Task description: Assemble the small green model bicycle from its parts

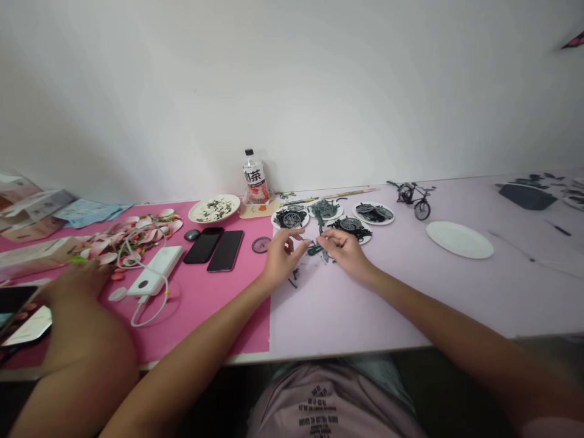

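Hanging between the person's two bare hands, over the pale lilac side of the bench (410, 298), is a small dark green plastic bicycle part (314, 249). From here I see the right hand (349, 254) pinching it between thumb and forefinger. The left hand (281, 258) curves in from the other side, its fingers (298, 233) spread in a loose C; whether they touch the part I cannot tell. Just below lie some thin black plastic pieces (294, 279). Beside the left hand, a dark grey spoked plastic wheel (261, 245) rests on the pink covering (205, 322). Behind the hands, small round white plates (274, 221) bear dark wheels and parts. To the right stands a small black assembled model bicycle (415, 199), near a bare white plate (460, 239). Farther left are two black smartphones (225, 250), a white power bank (156, 272) with a cable, and scattered pink petals (157, 222); at the far left reaches another person's arm (89, 334).
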Action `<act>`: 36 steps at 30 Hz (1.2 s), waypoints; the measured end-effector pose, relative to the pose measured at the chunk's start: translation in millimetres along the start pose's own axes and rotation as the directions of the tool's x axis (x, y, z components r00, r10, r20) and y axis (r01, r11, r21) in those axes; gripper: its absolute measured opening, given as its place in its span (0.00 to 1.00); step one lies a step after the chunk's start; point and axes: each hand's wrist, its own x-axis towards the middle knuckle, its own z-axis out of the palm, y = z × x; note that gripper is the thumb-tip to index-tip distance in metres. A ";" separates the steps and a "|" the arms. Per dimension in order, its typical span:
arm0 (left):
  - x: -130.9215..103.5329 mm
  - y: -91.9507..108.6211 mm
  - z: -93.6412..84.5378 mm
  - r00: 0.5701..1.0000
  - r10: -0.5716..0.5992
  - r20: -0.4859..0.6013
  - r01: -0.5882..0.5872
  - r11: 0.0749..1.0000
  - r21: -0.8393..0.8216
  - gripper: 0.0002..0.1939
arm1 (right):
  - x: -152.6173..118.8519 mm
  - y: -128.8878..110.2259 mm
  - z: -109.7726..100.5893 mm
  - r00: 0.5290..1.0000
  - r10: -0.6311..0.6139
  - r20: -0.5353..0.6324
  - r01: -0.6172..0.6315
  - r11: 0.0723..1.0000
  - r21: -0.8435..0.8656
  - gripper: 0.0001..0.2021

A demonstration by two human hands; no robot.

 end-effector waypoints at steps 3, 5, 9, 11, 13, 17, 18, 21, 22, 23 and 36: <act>-2.9 3.0 4.1 0.995 -0.008 0.104 0.016 0.996 -0.083 0.20 | -2.8 1.1 2.3 0.997 -0.039 0.065 0.046 0.994 -0.095 0.25; -4.3 4.2 4.8 0.989 -0.021 0.143 0.034 0.995 -0.090 0.21 | -4.6 2.9 3.4 0.990 -0.056 0.129 0.076 0.985 -0.157 0.23; -5.0 6.4 3.2 0.984 -0.027 0.178 0.039 0.997 -0.061 0.18 | -7.2 5.2 3.0 0.973 -0.069 0.221 0.126 0.959 -0.256 0.20; -4.6 6.6 2.6 0.984 -0.027 0.173 0.037 0.998 -0.050 0.17 | -8.1 5.0 2.1 0.969 -0.083 0.233 0.149 0.949 -0.279 0.17; -3.6 5.3 2.3 0.989 -0.032 0.146 0.039 0.998 -0.042 0.16 | -8.6 4.5 1.2 0.969 -0.091 0.230 0.155 0.949 -0.274 0.15; 0.0 -2.0 1.0 0.998 -0.035 0.049 0.037 0.999 -0.037 0.14 | -9.4 4.7 0.0 0.966 -0.095 0.242 0.172 0.931 -0.321 0.14; 0.9 -4.1 0.3 0.999 -0.031 0.025 0.032 0.999 -0.032 0.14 | -9.9 5.0 0.3 0.957 -0.100 0.273 0.198 0.911 -0.361 0.13; 3.0 -8.2 -2.0 1.000 -0.010 -0.022 0.009 1.000 -0.007 0.13 | -13.7 5.3 4.3 0.907 -0.115 0.405 0.318 0.819 -0.478 0.14; 3.3 -8.7 -2.5 1.000 0.001 -0.030 0.000 1.000 0.005 0.12 | -15.7 5.0 6.6 0.887 -0.120 0.446 0.359 0.786 -0.502 0.14; 3.4 -8.7 -2.9 0.999 0.011 -0.034 -0.010 1.000 0.017 0.12 | -17.9 4.5 9.1 0.866 -0.126 0.484 0.400 0.756 -0.518 0.15; 1.5 -12.2 -2.2 0.994 0.104 0.017 -0.105 0.992 0.073 0.09 | -12.6 6.8 3.8 0.893 -0.069 0.446 0.381 0.645 -0.662 0.15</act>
